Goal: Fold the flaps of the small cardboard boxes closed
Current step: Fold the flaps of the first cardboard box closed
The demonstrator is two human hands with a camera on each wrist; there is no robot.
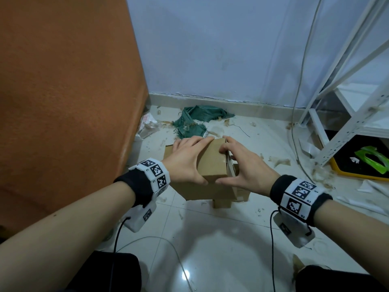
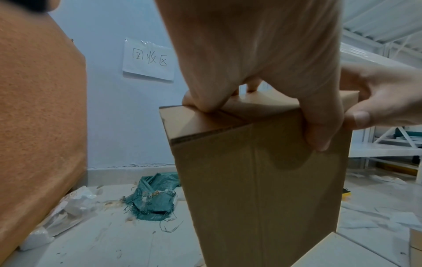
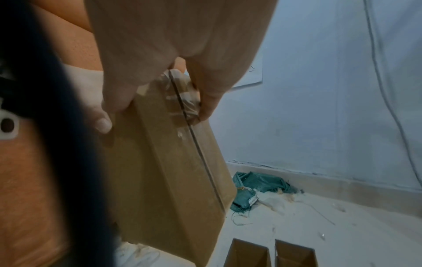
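A small brown cardboard box (image 1: 212,163) is held above the floor between both hands. My left hand (image 1: 185,159) grips its left side, fingers over the far top edge and thumb on the near face (image 2: 319,133). My right hand (image 1: 242,165) grips the right end, where the taped flaps (image 3: 182,101) meet in a seam. In the left wrist view the box (image 2: 258,180) shows a folded flap on top under my fingers. More cardboard boxes (image 1: 223,194) lie beneath it on the floor. Two open small boxes (image 3: 271,252) stand below in the right wrist view.
An orange wall panel (image 1: 69,91) rises on the left. A green sack (image 1: 195,121) and paper scraps litter the tiled floor (image 1: 210,239) near the blue wall. A white metal shelf (image 1: 347,102) stands at right, with a black-and-yellow tray (image 1: 357,163) under it. Cables hang at right.
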